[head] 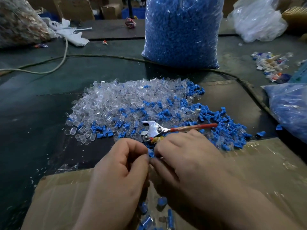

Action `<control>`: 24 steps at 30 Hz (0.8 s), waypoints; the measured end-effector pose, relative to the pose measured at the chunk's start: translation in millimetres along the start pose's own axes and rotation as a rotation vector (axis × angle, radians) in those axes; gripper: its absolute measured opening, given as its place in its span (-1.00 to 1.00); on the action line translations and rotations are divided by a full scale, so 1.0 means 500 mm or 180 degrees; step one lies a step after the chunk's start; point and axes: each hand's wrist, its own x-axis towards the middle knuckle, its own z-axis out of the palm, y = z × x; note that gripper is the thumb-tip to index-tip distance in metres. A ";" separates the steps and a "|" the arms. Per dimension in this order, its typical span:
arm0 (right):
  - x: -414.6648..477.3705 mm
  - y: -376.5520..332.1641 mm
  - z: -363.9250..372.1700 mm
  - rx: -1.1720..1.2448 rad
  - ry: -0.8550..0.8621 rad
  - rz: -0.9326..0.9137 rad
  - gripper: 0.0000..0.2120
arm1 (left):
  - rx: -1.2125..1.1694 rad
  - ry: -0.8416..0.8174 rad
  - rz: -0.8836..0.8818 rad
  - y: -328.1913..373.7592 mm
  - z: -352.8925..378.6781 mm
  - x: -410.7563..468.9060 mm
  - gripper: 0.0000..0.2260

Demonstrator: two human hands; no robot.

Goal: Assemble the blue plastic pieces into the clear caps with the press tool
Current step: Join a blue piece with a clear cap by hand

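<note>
My left hand (123, 165) and my right hand (186, 156) meet at the centre, fingertips together, both pinching one small blue plastic piece (151, 153). Whether a clear cap is on it I cannot tell. The press tool (159, 131), a metal plier-like head with red handles, lies across the pile just beyond my right hand; its lower handle runs under that hand. A heap of clear caps (126, 100) mixed with loose blue pieces (229, 130) spreads over the table ahead. Several assembled blue-in-clear parts (162, 201) lie in the cardboard box below my wrists.
A tall clear bag of blue pieces (181, 30) stands behind the pile. Another blue-filled bag (290, 110) lies at the right edge. A cable (106, 55) curves across the dark table. Cardboard flaps (63, 196) frame the box near me. Scrap parts (272, 65) lie far right.
</note>
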 end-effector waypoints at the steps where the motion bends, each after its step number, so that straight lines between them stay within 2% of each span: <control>1: 0.000 0.000 0.001 0.0032 -0.0027 0.0011 -0.73 | 0.0182 -0.0004 0.0159 0.004 -0.001 -0.003 -0.86; 4: 0.000 0.008 -0.002 0.0227 -0.0053 0.0035 -0.73 | 0.0296 0.0029 0.0395 0.017 -0.004 -0.006 -0.88; 7: -0.003 0.004 -0.001 0.0324 0.0009 -0.0030 -0.71 | 0.0231 0.0090 0.0369 0.018 -0.015 0.000 -0.72; 10: -0.004 -0.006 0.000 0.0310 0.0182 -0.0206 -0.72 | 0.0099 -0.0409 0.0014 0.011 -0.028 0.009 -0.49; 13: -0.006 -0.013 -0.001 0.0538 0.0103 -0.0106 -0.75 | -0.0405 -0.0638 -0.0198 0.010 -0.031 0.013 -0.50; 15: -0.006 -0.019 -0.008 0.1435 -0.0241 0.0544 -0.75 | -0.0348 -0.0652 0.0266 0.010 -0.032 0.011 -0.62; 17: -0.006 -0.020 -0.017 0.3060 -0.0759 0.1385 -0.78 | -0.0095 -0.0745 0.0885 0.015 -0.032 0.006 -0.73; 18: -0.005 -0.017 -0.024 0.3441 -0.0969 0.1638 -0.79 | -0.0042 -0.0807 0.1087 0.017 -0.034 0.003 -0.75; 19: -0.004 -0.014 -0.027 0.3448 -0.1137 0.1679 -0.77 | 0.0027 -0.0862 0.1194 0.019 -0.038 0.001 -0.78; 20: -0.002 -0.007 -0.024 0.3123 -0.1174 0.1633 -0.74 | 0.0161 -0.0882 0.1221 0.019 -0.043 0.002 -0.82; 24: -0.006 0.009 0.002 0.1089 -0.0479 0.0998 -0.69 | 0.1120 -0.1134 0.1116 0.017 -0.055 0.013 -0.85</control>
